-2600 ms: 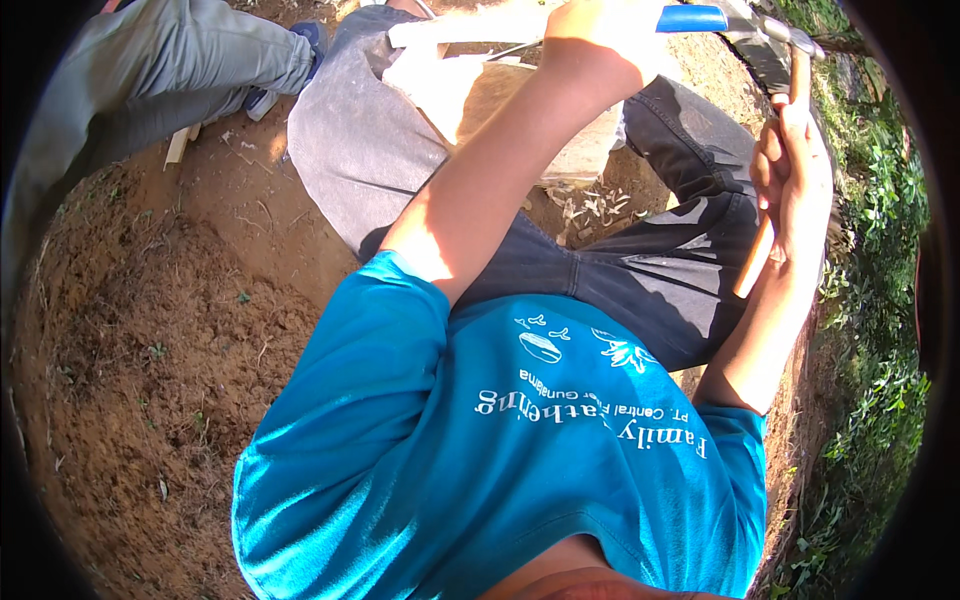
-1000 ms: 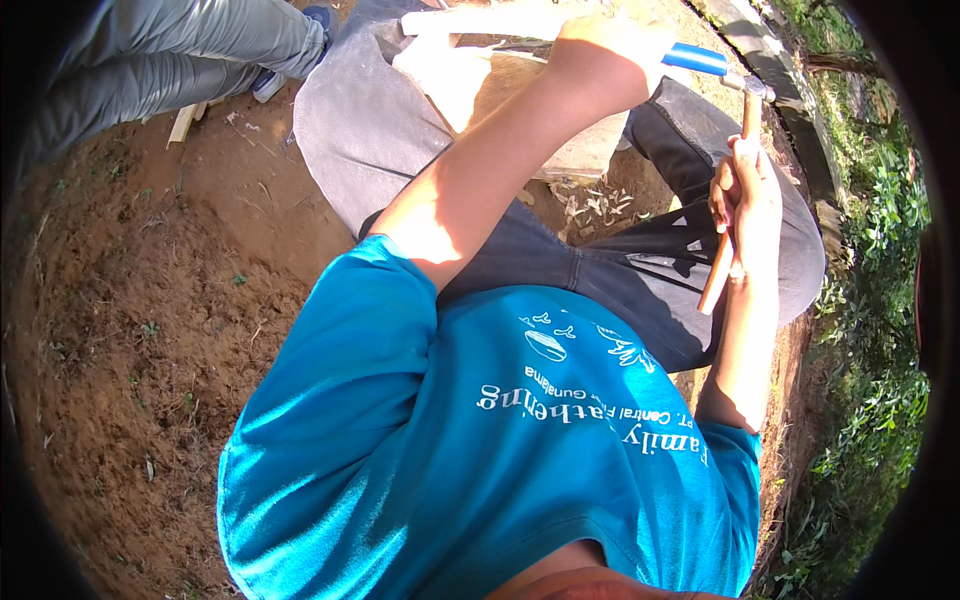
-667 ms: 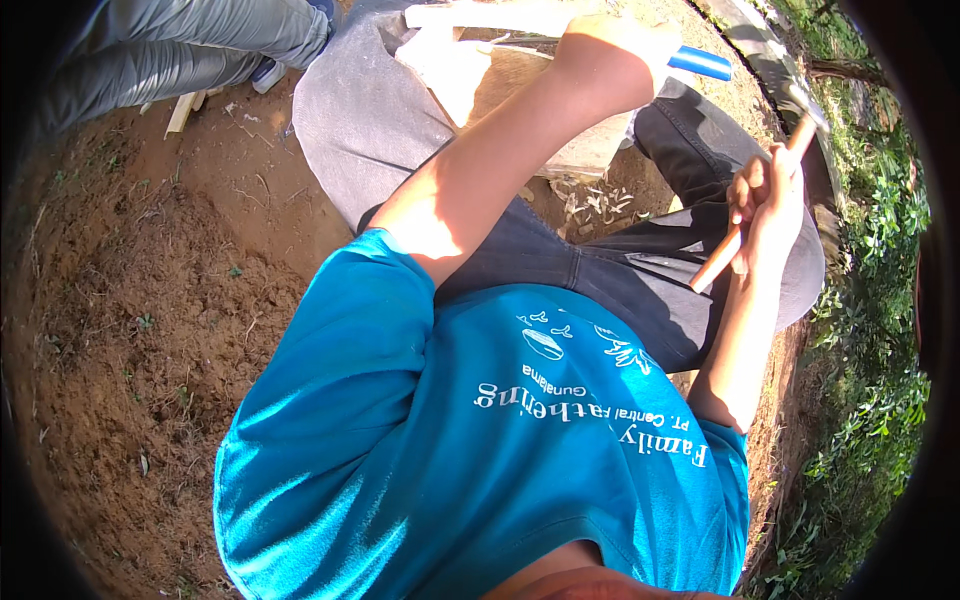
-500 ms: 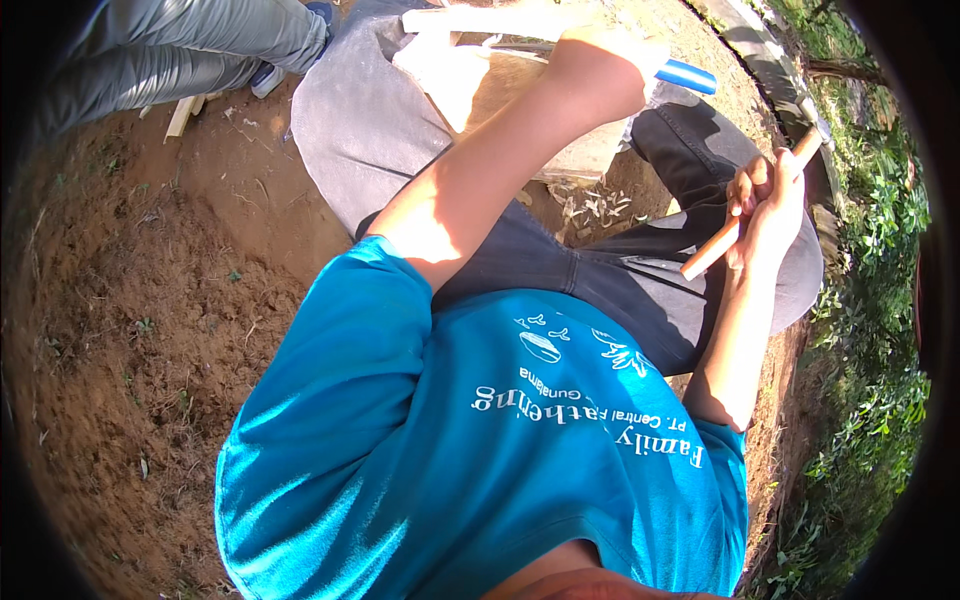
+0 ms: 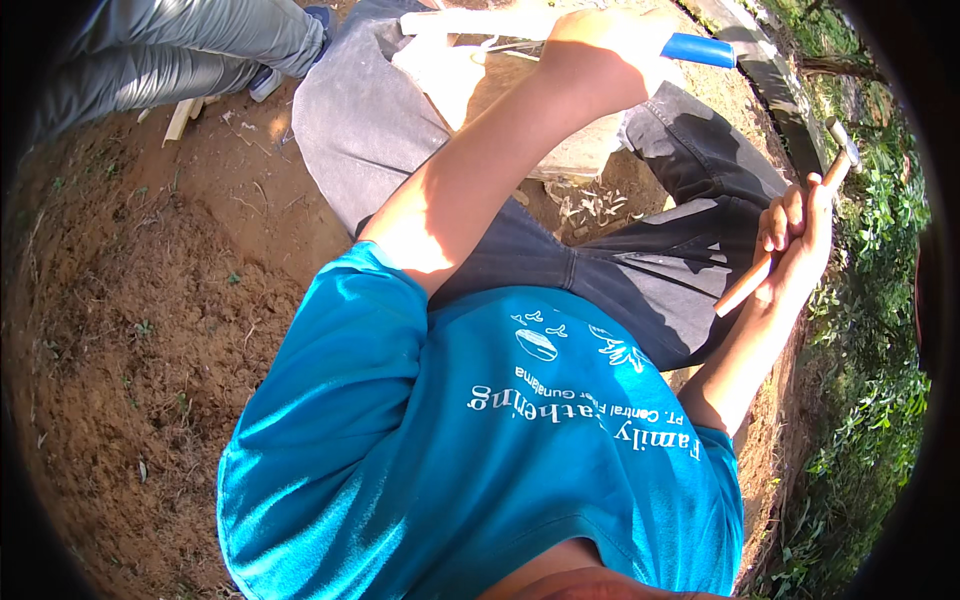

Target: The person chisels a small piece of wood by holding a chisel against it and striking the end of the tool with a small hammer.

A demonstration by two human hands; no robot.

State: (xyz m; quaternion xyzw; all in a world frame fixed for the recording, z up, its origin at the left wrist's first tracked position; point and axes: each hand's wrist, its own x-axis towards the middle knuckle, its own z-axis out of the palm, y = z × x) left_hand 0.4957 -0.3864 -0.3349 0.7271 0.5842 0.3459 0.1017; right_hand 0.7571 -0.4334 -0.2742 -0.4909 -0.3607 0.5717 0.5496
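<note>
My left hand (image 5: 605,65) is closed in strong sunlight, and a blue cylindrical handle (image 5: 700,50) sticks out of its right side. The tool's other end is hidden, so its kind cannot be made out. Below that hand, between my legs, stands a wooden block (image 5: 495,90). A pale wood strip (image 5: 470,22) lies across the block's far side, running up to the left hand. Off to the right, my right hand (image 5: 797,240) grips a hammer (image 5: 838,168) by its wooden handle. The metal head points up and away, apart from the block.
Wood shavings (image 5: 600,207) litter the ground before the block. Another person's grey-trousered legs (image 5: 200,50) are at the upper left, near some wood offcuts (image 5: 182,118). Bare brown soil (image 5: 170,300) spreads on the left. A concrete edge (image 5: 775,80) and green plants (image 5: 880,400) border the right.
My right hand has swung outward to the right and slightly down with the hammer, bringing its head clearly into sight. The blue handle has shifted a little to the right and up.
</note>
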